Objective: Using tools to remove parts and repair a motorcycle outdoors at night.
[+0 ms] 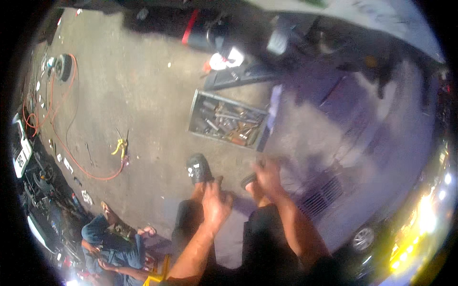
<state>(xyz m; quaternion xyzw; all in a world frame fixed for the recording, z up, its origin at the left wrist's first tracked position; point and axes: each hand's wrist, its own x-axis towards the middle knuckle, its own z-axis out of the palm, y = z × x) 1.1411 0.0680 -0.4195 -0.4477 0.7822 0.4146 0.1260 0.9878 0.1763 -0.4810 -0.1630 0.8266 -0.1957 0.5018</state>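
Note:
My left hand (217, 205) is above my left leg, just behind the dark clog (198, 169) on that foot. Its fingers point forward and stand apart, and nothing shows in them. Over my right foot is my right hand (268, 177), blurred by motion; its fingers cannot be made out, nor whether they hold anything. Beyond both hands a grey metal toolbox tray (223, 142) lies on the floor, filled with several jumbled hand tools (222, 119). Neither hand touches it.
A dark flat panel (238, 77) and a bright lamp (220, 62) lie behind the tray. Left are a yellow-handled tool (121, 148), an orange hose (107, 178) and a small wheel (63, 67). Another person (117, 245) sits lower left. A floor grate (320, 198) is at right.

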